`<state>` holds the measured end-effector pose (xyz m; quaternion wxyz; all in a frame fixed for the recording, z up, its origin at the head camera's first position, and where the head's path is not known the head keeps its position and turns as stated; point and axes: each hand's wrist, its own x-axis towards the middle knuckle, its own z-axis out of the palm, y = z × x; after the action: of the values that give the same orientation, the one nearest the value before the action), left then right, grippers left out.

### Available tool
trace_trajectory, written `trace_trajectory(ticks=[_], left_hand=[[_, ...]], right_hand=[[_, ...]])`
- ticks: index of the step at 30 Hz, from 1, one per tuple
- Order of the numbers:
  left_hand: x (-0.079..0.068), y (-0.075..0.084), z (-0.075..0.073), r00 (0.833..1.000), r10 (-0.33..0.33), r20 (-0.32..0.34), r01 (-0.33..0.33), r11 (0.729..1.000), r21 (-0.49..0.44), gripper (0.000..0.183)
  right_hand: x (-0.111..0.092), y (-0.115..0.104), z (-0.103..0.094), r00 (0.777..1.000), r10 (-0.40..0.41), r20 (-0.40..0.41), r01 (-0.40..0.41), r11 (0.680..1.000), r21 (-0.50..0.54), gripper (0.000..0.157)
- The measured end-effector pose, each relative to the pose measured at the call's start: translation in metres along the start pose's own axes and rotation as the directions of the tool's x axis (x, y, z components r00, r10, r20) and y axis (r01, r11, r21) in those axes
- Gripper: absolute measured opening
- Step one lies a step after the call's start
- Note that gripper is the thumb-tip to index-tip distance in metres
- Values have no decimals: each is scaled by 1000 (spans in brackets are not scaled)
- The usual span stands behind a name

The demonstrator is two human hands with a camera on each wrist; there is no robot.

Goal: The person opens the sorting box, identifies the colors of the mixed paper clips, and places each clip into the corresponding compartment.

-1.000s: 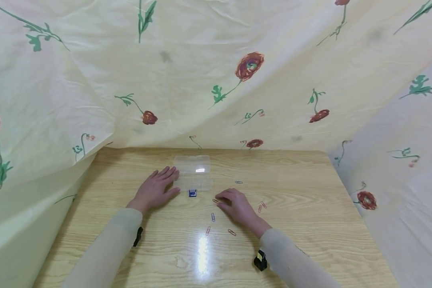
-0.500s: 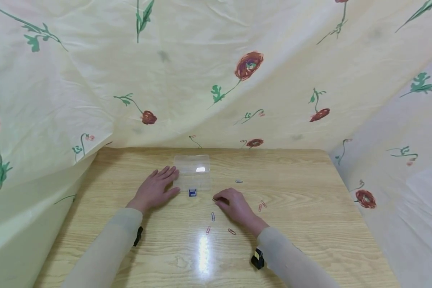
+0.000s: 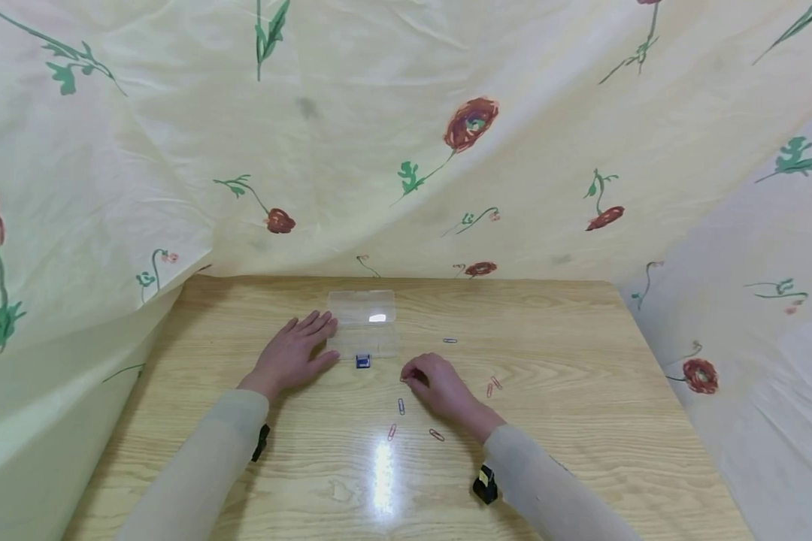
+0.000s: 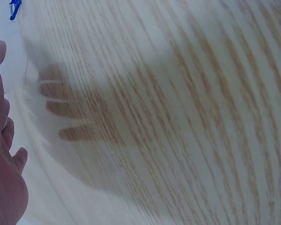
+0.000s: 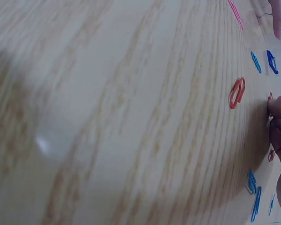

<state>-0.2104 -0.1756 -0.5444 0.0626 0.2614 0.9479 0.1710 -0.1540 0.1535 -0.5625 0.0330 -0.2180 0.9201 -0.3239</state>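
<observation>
A clear plastic box lies with its lid raised toward the back, a blue clasp on its near edge. The left hand lies palm down with fingers spread, thumb and fingertips at the box's left side. To the right of the box, the right hand pinches a red paper clip between thumb and forefinger, low over the table. The fingertips hide most of that clip. Near it lie a blue paper clip, a pink one and a red one.
Two paper clips lie close together right of the right hand, and a blue one lies behind it. The wood-grain table meets a flowered cloth at the back and sides.
The right thumb and forefinger have come together on the red paper clip, which showed more plainly between them one second ago. The left hand and the box have stayed put.
</observation>
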Motion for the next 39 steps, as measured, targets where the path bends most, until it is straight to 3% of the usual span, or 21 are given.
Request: trace_trajectory(ticks=[6, 15, 24, 31, 39], left_hand=[[1, -3, 0, 1000, 7, 2, -7, 1000, 9, 71], [3, -7, 1, 1000, 7, 19, -8, 1000, 28, 72], [-1, -8, 3, 1000, 5, 23, -5, 1000, 6, 73], [-3, -9, 6, 1000, 2, 17, -2, 1000, 4, 73], [-2, -9, 5, 1000, 20, -7, -20, 1000, -2, 72]], right_hand=[[1, -3, 0, 1000, 12, 22, -12, 1000, 1, 13], [5, -7, -1, 999, -45, -22, 44, 998, -51, 11], [46, -14, -18, 972, -179, -153, 165, 981, -99, 13], [76, -15, -22, 967, -211, -144, 198, 975, -103, 11], [92, -10, -21, 968, -213, -133, 196, 972, -130, 12]])
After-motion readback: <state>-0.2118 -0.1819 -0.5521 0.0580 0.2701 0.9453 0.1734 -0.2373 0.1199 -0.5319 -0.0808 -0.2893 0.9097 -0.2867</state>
